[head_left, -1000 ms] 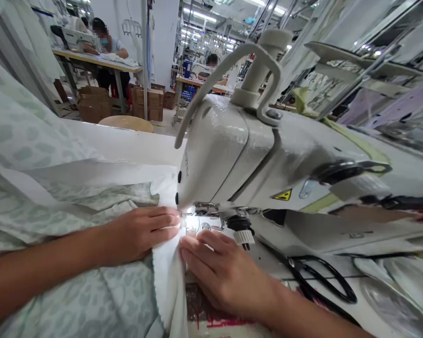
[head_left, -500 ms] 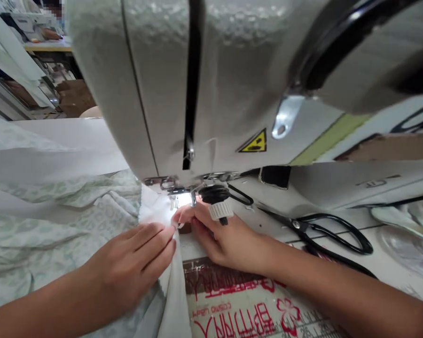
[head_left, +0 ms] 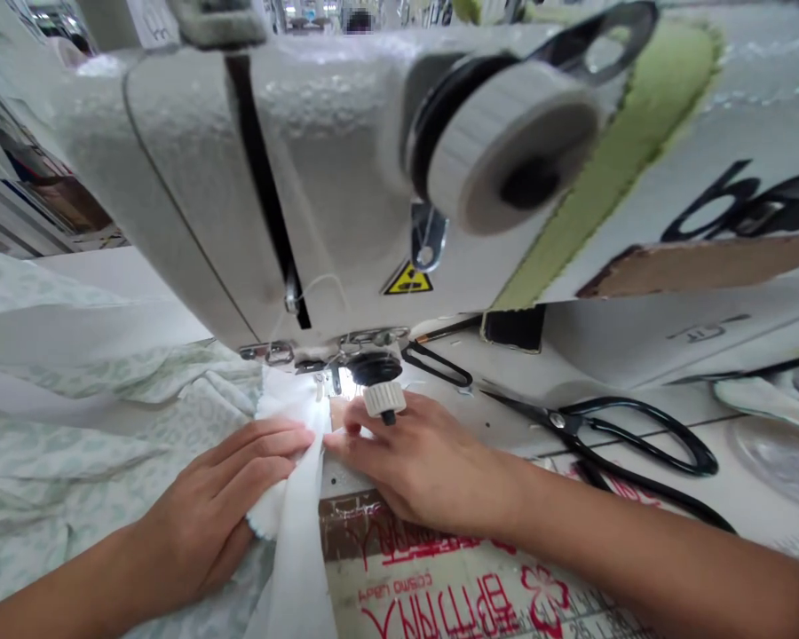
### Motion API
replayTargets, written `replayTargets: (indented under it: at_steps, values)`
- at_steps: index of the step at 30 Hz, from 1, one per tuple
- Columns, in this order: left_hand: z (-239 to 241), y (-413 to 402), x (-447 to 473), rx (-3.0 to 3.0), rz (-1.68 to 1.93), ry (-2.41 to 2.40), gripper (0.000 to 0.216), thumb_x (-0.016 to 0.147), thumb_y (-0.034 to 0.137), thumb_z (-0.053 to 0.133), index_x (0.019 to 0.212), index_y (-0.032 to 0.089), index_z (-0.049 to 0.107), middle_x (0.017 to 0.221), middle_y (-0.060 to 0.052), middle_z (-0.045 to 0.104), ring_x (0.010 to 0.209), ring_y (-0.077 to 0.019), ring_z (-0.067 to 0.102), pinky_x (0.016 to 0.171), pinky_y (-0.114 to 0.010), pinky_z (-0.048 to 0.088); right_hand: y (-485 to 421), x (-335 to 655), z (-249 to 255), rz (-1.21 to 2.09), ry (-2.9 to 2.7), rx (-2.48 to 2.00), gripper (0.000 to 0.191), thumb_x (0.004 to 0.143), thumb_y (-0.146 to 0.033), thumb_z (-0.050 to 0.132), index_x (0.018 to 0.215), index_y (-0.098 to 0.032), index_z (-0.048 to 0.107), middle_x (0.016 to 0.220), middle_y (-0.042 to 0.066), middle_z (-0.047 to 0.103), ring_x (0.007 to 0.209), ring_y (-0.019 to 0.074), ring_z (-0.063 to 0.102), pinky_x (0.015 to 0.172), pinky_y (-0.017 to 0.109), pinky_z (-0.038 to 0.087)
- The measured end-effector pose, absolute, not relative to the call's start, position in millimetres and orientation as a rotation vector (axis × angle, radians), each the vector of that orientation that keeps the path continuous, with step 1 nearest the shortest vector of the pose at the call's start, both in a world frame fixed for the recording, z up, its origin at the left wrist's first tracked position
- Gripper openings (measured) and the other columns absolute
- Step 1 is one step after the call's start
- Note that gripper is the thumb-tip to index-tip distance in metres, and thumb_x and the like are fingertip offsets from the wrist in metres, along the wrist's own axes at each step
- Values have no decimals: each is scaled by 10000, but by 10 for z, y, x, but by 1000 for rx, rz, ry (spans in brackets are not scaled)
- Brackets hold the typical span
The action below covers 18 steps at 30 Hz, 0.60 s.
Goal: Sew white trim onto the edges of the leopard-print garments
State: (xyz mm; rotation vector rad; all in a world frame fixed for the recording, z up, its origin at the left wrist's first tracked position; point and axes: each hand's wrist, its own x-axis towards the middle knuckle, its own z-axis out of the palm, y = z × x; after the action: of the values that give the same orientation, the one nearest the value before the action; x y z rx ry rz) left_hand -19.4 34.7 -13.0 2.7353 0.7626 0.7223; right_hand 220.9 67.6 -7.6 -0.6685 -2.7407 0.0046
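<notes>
White fabric runs up under the lit presser foot of a sewing machine. My left hand grips this fabric just left of its folded edge, fingers close together and thumb mostly hidden. On the other side, my right hand is closed, index finger curled and thumb reaching the fabric's edge; its fingertips are partly behind the machine's small white knob. Pale green patterned cloth lies gathered beyond my left hand.
Black-handled scissors lie right of my right hand, blades toward the machine. A ruler and a sheet with red lettering are under my right forearm. A clear round dish sits at the far right.
My view has tilted up and shifted, showing more of the machine. My hands have drawn slightly apart, and the right fingers have moved back from the presser foot.
</notes>
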Motion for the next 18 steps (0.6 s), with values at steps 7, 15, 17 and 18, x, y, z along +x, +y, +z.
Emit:
replayTargets:
  at_steps: [7, 15, 17, 18]
  values:
    - [-110, 337, -41, 2870, 601, 853, 237, 888, 30, 371, 1027, 68, 558, 1106, -152, 562, 1138, -240, 468, 981, -381, 444, 647, 2200, -80, 6, -2732, -618, 233, 895, -153, 391, 939, -148, 620, 897, 70, 580, 744, 166, 437, 668, 304, 371]
    - [-107, 440, -94, 2613, 863, 1040, 211, 845, 56, 396, 1015, 171, 447, 1023, -84, 582, 982, -178, 565, 795, -283, 520, 725, 2151, -108, 78, -2640, -887, 248, 826, -153, 471, 1007, -188, 638, 922, 71, 592, 796, 181, 480, 599, 294, 348]
    - [-79, 453, -116, 2661, 898, 1112, 239, 827, 78, 399, 1039, 184, 430, 1024, -74, 603, 959, -176, 600, 775, -271, 536, 758, 2092, -101, 71, -2694, -955, 260, 814, -171, 500, 1025, -218, 643, 881, 68, 587, 776, 190, 480, 574, 298, 323]
    - [-65, 456, -121, 2685, 900, 1149, 248, 816, 87, 397, 1040, 187, 432, 1004, -65, 616, 938, -174, 615, 767, -265, 541, 769, 2066, -100, 80, -2718, -951, 263, 813, -182, 508, 1034, -231, 642, 872, 65, 584, 777, 194, 481, 577, 302, 318]
